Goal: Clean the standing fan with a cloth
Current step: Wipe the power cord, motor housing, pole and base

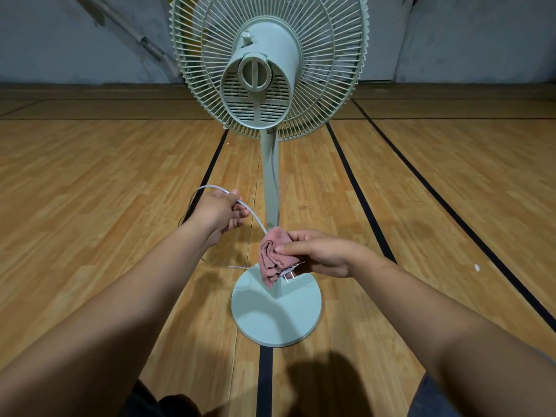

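Gripping cord: left hand (218,212), fingers clenched round white cord (255,218), left of pole (268,176).
Cloth (275,257): pink, bunched round cord beside plug (289,276), pinched by fingers of right hand (319,254).
Fan (264,85): upright on wooden floor (105,176), base (270,320) beneath hands.

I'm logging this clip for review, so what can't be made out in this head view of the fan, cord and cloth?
All in the head view:
- Plug body: wrapped in the pink cloth in the right hand; only the prongs show.
- Fan blades: mostly hidden behind the rear guard and motor housing.
- Top of the rear guard: cut off by the upper edge.
- Power cord: a stretch hidden inside the left hand.
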A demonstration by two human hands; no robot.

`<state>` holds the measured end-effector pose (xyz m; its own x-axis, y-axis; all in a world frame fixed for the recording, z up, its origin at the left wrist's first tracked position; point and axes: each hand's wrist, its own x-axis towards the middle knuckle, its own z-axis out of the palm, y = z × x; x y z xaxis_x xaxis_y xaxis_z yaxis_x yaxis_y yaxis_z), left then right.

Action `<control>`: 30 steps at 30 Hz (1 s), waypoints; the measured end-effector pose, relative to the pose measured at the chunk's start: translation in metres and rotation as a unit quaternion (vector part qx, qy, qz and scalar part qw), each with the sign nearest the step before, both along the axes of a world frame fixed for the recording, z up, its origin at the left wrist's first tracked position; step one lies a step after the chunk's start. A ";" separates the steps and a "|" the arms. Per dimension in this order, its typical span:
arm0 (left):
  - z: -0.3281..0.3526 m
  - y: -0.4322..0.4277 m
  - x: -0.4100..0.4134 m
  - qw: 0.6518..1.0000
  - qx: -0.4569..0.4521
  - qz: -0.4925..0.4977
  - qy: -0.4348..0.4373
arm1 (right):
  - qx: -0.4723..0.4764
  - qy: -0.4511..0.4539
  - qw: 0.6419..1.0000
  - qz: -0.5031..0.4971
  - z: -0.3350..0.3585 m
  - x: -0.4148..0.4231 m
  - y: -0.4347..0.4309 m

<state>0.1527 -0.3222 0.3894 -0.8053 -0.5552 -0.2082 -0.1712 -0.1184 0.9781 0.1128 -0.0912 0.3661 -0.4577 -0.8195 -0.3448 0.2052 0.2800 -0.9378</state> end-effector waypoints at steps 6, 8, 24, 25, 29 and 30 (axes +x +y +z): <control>-0.003 0.002 0.000 1.000 -0.006 -0.011 0.002 | 0.019 -0.001 0.998 0.065 -0.002 0.007 -0.006; -0.004 0.001 0.000 1.000 -0.004 -0.006 0.001 | 0.020 -0.001 0.997 0.070 -0.001 0.007 -0.006; 0.000 0.001 0.003 0.995 -0.011 0.097 -0.012 | 0.002 0.064 0.994 -0.086 -0.004 -0.010 -0.004; 0.001 0.002 0.004 0.995 -0.010 0.099 -0.013 | -0.002 0.056 0.994 -0.098 -0.004 -0.010 -0.005; 0.001 0.008 0.006 0.995 -0.011 0.098 -0.030 | 0.011 0.030 0.989 -0.144 -0.007 -0.009 -0.007; 0.001 0.009 0.006 0.994 -0.008 0.100 -0.033 | 0.020 0.026 0.987 -0.156 -0.008 -0.009 -0.007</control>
<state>0.1592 -0.3132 0.3907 -0.6635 -0.7062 -0.2469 -0.2101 -0.1408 0.9675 0.1035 -0.0986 0.3584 -0.7043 -0.6220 -0.3423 0.2382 0.2471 -0.9392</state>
